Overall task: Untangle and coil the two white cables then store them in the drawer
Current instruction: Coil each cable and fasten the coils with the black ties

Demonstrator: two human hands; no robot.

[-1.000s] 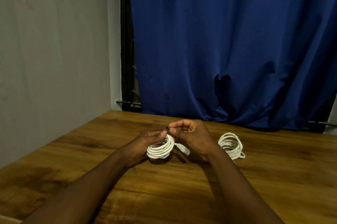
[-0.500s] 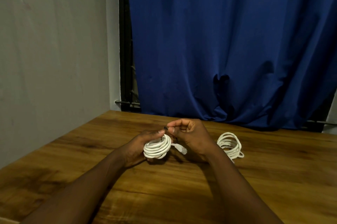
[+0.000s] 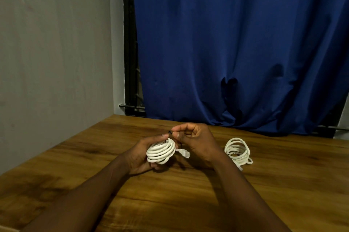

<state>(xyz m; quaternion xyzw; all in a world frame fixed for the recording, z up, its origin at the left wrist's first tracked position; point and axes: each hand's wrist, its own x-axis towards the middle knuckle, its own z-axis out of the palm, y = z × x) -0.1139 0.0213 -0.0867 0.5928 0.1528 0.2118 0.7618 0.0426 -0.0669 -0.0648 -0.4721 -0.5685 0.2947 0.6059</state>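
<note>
Left hand [image 3: 138, 155] grips coiled white round cable [image 3: 160, 151]; right hand [image 3: 197, 142] pinches, apparently, a thin dark tie [image 3: 170, 133]. Risk: tie slips, loops spring apart.

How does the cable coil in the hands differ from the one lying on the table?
The held coil sits gripped in the left hand; the other coil rests on the table, untouched. The right hand pinches a dark tie at the held coil's top; the other coil's loops fan looser. Both are white.

Single head-worn view, forward and down over a wooden table [image 3: 283, 184], toward a blue curtain [image 3: 236, 42].
</note>
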